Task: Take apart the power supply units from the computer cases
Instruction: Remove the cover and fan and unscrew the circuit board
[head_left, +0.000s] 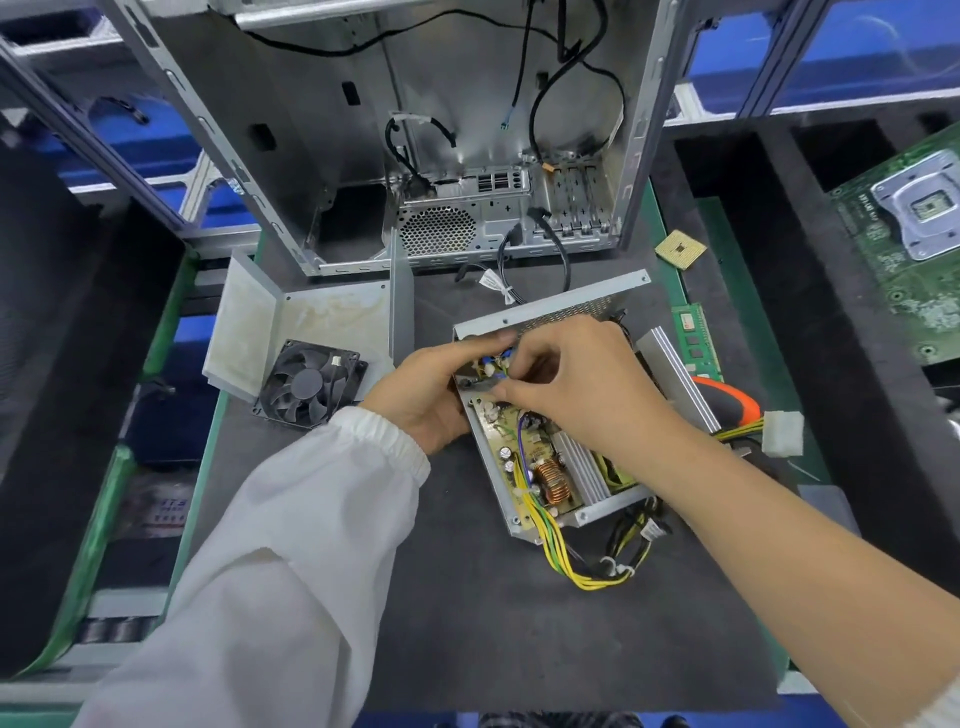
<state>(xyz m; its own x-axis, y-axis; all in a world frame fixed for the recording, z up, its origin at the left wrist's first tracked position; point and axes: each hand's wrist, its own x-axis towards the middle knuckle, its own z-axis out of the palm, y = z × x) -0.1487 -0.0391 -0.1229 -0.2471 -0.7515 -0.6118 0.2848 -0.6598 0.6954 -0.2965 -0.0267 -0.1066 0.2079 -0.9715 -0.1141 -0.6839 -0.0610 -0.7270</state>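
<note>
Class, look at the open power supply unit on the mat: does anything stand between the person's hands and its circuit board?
Nothing visible does. The power supply unit lies open, cover off; the left hand grips its edge, and the right hand already pinches among wires on the circuit board.

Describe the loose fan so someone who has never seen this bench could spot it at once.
Start at the open case standing at the back of the mat. In front of it, to the left, lies a bent cover; the fan rests against its near edge. It is the only black, square, bladed part, left of both hands.
</note>
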